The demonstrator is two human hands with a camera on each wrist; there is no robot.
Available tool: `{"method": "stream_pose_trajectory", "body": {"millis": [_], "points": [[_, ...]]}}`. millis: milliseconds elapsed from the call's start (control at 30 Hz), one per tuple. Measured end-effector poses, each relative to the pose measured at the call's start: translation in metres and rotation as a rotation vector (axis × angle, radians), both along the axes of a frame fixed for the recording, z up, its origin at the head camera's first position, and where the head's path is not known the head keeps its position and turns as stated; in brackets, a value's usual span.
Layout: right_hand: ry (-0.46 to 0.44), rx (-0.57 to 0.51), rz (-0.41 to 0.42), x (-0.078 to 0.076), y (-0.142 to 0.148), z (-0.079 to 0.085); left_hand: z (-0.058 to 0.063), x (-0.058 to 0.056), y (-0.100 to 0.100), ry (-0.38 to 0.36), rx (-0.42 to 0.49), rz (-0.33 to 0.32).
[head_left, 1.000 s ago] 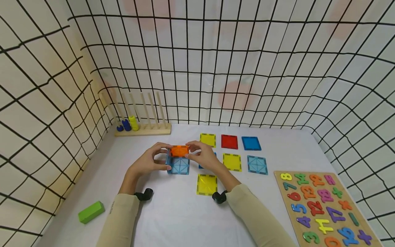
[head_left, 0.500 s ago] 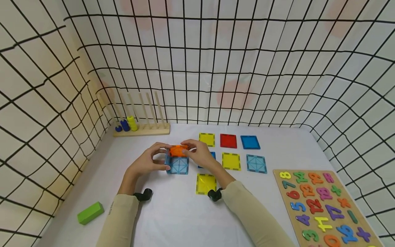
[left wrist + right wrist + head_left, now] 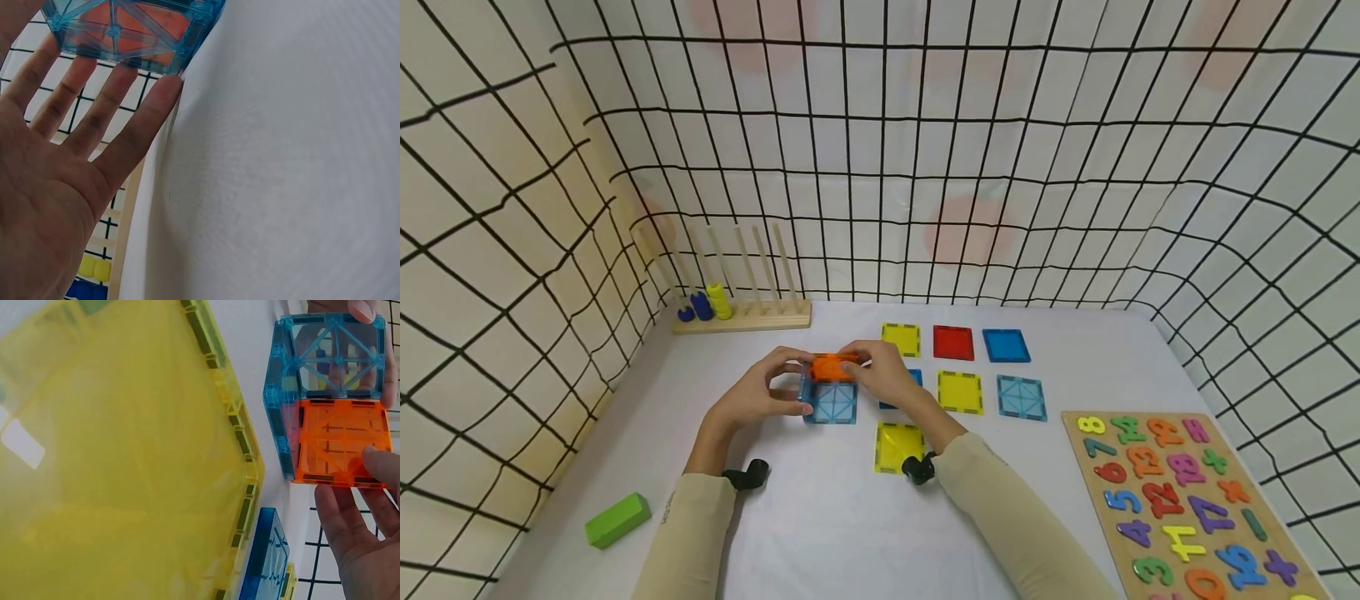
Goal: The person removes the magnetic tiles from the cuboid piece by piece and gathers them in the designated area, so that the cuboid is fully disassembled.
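Observation:
A light blue magnetic tile (image 3: pixel 835 403) lies flat on the white cloth. A second light blue tile (image 3: pixel 339 356) stands upright along its left edge, and an orange tile (image 3: pixel 344 440) stands along its far edge, meeting the second at a corner. My left hand (image 3: pixel 758 390) holds the upright blue tile from the left, fingers at the far edge and thumb at the near one. From the right, my right hand (image 3: pixel 883 377) pinches the orange tile, its thumb (image 3: pixel 382 467) on the face and fingers behind.
Several flat tiles lie right of the hands, among them a yellow tile (image 3: pixel 898 447), a red tile (image 3: pixel 953 342) and a blue tile (image 3: pixel 1006 345). A number puzzle board (image 3: pixel 1157 500) is at right, a peg rack (image 3: pixel 760 317) at back left, a green block (image 3: pixel 617 520) at front left.
My right hand has shifted slightly left along the orange tile, its thumb now over more of the face. The left hand keeps its hold on the upright blue tile.

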State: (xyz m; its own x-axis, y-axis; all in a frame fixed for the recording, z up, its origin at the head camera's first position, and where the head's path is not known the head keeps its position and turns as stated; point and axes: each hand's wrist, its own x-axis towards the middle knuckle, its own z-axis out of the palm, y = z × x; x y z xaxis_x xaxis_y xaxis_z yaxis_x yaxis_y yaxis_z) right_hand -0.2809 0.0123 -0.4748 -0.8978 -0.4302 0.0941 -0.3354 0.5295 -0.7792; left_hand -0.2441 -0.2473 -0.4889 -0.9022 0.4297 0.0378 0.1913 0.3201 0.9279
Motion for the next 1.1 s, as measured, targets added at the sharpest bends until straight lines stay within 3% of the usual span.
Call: {"method": "stream_pose_trajectory", "body": {"millis": [233, 533, 800, 1100], "points": [[0.028, -0.014, -0.052, 0.000, 0.013, -0.004, -0.002, 0.001, 0.004, -0.015, -0.015, 0.009], [0.055, -0.107, -0.095, 0.009, 0.034, 0.013, 0.000, -0.001, 0.004, -0.008, -0.022, 0.008], [0.022, -0.110, -0.164, 0.023, 0.065, 0.025, -0.004, 0.003, 0.008, -0.044, -0.019, -0.011], [0.017, -0.133, -0.203, 0.043, 0.111, 0.037, -0.001, 0.000, 0.006, -0.018, -0.011, -0.021]]}}
